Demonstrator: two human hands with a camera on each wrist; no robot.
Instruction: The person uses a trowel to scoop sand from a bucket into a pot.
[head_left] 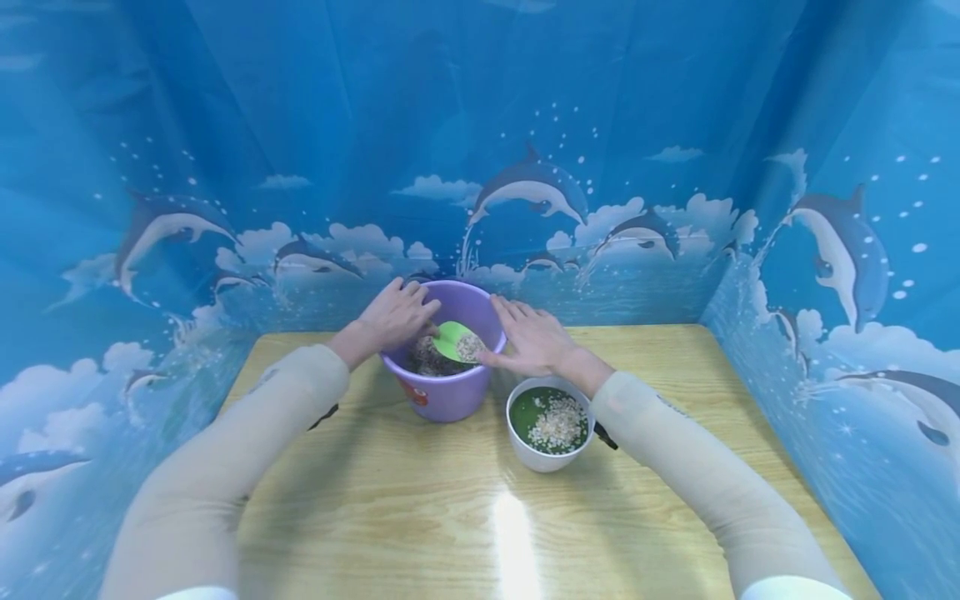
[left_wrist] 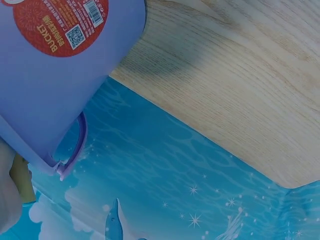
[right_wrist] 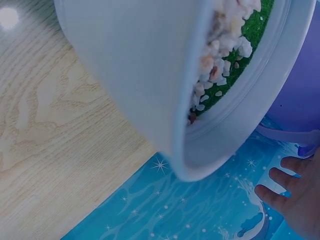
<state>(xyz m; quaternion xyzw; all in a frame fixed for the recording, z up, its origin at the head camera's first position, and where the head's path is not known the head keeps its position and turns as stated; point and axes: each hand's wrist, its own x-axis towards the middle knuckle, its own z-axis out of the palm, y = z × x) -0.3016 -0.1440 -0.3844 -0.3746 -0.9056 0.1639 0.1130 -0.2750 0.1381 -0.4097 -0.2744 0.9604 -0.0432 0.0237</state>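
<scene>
A purple bucket (head_left: 450, 400) with dark, grainy material inside stands near the back of the table. My left hand (head_left: 396, 315) reaches over its left rim and holds a green scoop (head_left: 450, 337) that carries small pale pebbles (head_left: 470, 347). Part of the scoop's handle is hidden by the fingers. At the bucket's right rim, my right hand (head_left: 531, 340) lies with fingers extended, close to the scoop's loaded end. Below the right wrist stands a white pot (head_left: 542, 461), with pale pebbles (head_left: 558, 423) on a green surface inside it.
The wooden table (head_left: 405, 517) carries both containers. A blue dolphin-print sheet (head_left: 375, 125) rises close behind the bucket and along both sides. A purple handle (left_wrist: 80, 145) hangs at the bucket's side in the left wrist view.
</scene>
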